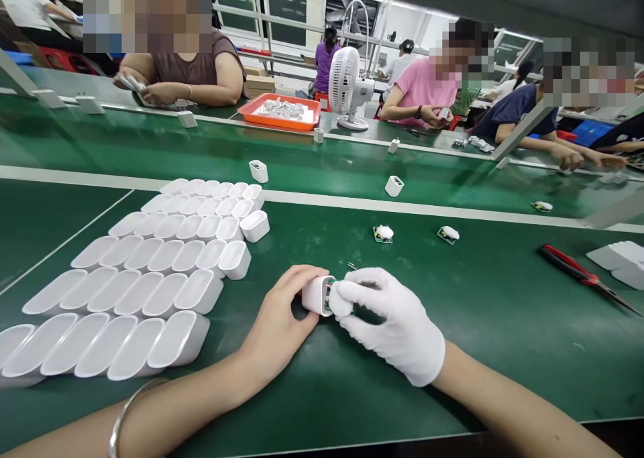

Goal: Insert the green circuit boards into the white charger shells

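Observation:
In the middle of the bench, my bare left hand [276,320] grips a white plastic charger housing [314,296] that lies on its side, opening to the right. My right hand [397,324], in a white glove, pinches a small circuit board [331,285] at that opening. Part of the board appears inside the housing; the gloved fingers cover most of the rest, so its depth is unclear. Thin metal prongs [351,266] show just behind the gloved fingers. Two more circuit boards, each with a white lump, lie beyond my hands: one board [383,235] nearer, another board [447,235] to its right.
Rows of white housings [174,337] stand at left. Red-handled pliers [578,270] and white pieces [618,260] lie at right. Across a pale strip, a green conveyor belt [322,169] carries loose housings [394,186]. Beyond are co-workers, an orange tray [246,111] and a fan [345,79].

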{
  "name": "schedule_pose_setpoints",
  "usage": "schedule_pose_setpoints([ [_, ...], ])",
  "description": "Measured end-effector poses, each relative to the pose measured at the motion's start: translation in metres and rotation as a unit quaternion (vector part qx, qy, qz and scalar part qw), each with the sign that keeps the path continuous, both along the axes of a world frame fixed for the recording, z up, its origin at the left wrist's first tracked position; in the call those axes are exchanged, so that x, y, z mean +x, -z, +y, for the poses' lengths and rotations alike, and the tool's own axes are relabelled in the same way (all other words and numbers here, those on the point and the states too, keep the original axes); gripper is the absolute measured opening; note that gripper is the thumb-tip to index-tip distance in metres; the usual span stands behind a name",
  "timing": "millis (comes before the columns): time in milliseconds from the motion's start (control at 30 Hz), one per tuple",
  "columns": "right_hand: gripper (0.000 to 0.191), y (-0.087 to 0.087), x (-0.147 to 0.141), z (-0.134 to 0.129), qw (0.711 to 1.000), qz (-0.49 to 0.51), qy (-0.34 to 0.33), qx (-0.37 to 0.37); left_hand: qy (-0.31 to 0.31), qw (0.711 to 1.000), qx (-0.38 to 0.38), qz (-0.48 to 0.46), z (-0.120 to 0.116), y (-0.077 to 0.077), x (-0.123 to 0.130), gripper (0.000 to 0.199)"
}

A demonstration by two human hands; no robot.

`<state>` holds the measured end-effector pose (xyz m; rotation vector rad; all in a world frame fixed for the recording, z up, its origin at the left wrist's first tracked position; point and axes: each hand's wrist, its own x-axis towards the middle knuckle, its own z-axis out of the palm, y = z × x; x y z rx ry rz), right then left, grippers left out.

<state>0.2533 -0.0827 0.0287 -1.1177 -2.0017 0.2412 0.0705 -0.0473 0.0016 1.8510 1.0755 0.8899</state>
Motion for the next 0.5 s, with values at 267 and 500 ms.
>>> schedule_pose_setpoints([
  [267,0.02,0.004,-0.004,0.004,0.991,-0.132,-0.03,0.017,0.012,0.999,0.029,0.009,-0.002,0.001,0.0,0.048],
  [500,0.02,-0.004,-0.001,-0.008,0.993,-0.117,0.021,0.022,0.003,1.0,-0.021,0.005,-0.003,0.003,0.002,0.042],
])
